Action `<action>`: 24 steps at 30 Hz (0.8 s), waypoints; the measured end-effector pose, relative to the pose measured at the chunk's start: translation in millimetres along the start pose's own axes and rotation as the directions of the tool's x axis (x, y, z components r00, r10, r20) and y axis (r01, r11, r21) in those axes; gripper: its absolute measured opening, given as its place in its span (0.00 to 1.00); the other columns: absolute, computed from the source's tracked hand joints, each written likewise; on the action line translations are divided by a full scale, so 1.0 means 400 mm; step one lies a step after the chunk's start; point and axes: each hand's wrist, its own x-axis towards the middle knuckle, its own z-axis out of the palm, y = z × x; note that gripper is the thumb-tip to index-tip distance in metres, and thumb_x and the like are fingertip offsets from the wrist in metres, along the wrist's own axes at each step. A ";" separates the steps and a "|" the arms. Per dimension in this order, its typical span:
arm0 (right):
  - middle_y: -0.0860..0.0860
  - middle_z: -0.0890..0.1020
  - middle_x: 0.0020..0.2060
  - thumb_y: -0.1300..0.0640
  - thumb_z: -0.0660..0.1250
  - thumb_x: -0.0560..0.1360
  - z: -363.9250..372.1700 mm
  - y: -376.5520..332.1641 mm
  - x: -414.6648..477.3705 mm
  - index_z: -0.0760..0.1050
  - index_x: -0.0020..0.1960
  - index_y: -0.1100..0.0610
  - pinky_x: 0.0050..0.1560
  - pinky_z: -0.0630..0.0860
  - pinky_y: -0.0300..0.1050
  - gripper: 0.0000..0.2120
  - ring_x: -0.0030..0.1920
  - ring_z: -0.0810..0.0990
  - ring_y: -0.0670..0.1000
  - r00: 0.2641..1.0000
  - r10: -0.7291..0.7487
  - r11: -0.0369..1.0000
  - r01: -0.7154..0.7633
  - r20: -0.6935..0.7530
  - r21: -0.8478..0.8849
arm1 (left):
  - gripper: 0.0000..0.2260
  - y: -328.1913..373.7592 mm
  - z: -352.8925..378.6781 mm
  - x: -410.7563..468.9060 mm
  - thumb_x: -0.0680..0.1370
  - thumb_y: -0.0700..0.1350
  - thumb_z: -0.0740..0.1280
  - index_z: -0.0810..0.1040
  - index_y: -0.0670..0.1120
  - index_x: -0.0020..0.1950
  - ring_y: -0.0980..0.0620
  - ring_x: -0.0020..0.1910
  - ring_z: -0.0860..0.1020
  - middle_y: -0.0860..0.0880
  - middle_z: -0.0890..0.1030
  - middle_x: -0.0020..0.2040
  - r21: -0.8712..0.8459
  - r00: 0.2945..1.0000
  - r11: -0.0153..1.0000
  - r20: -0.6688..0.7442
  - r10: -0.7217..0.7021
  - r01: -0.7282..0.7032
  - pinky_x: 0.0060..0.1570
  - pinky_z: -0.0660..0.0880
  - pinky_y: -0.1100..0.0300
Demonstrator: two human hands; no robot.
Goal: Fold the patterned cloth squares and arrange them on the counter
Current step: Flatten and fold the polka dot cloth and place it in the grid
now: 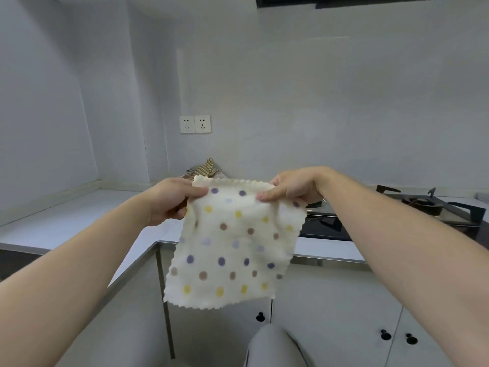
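A cream cloth square with purple, yellow and brown dots [230, 245] hangs flat in the air in front of the counter. My left hand [172, 200] pinches its top left corner. My right hand [293, 188] pinches the top right corner, thumb on the near face. The cloth's lower edge hangs free below counter height. A crumpled checked cloth [205, 168] lies on the counter [79, 215] against the back wall, partly hidden behind the held cloth.
A black gas hob [428, 207] sits on the counter to the right. Two wall sockets [195, 123] are above the checked cloth. White cabinet doors with black knobs [385, 335] are below. My knee [272, 345] shows at the bottom.
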 end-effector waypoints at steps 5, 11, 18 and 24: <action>0.56 0.86 0.49 0.63 0.73 0.77 -0.004 0.050 0.101 0.81 0.54 0.59 0.35 0.80 0.42 0.06 0.43 0.85 0.52 0.998 -0.024 0.999 0.026 -0.065 0.029 | 0.13 -0.076 -0.040 0.091 0.77 0.45 0.75 0.72 0.43 0.42 0.51 0.23 0.61 0.45 0.68 0.35 0.106 0.992 0.994 -0.127 -0.007 0.021 0.23 0.58 0.63; 0.50 0.84 0.43 0.57 0.75 0.75 -0.011 0.082 0.237 0.81 0.53 0.54 0.24 0.62 0.35 0.08 0.35 0.79 0.45 0.985 0.025 0.976 0.013 -0.172 0.216 | 0.07 -0.125 -0.085 0.180 0.78 0.41 0.73 0.76 0.43 0.49 0.52 0.23 0.63 0.50 0.73 0.30 -0.012 0.991 0.997 -0.108 -0.078 0.078 0.23 0.61 0.64; 0.51 0.84 0.40 0.58 0.73 0.72 -0.068 0.111 0.342 0.83 0.46 0.56 0.21 0.61 0.33 0.03 0.32 0.79 0.44 0.999 -0.044 0.899 0.032 0.016 0.436 | 0.11 -0.144 -0.155 0.273 0.65 0.46 0.79 0.78 0.48 0.31 0.53 0.21 0.61 0.50 0.68 0.26 -0.168 0.962 0.968 0.231 -0.145 0.187 0.33 0.58 0.59; 0.52 0.85 0.42 0.61 0.75 0.76 -0.090 0.100 0.487 0.80 0.56 0.59 0.29 0.78 0.39 0.10 0.37 0.84 0.47 0.964 0.002 0.915 0.105 -0.264 0.390 | 0.09 -0.200 -0.199 0.410 0.78 0.45 0.73 0.82 0.40 0.53 0.52 0.24 0.69 0.48 0.79 0.41 0.086 0.979 0.975 -0.010 -0.206 0.206 0.23 0.67 0.64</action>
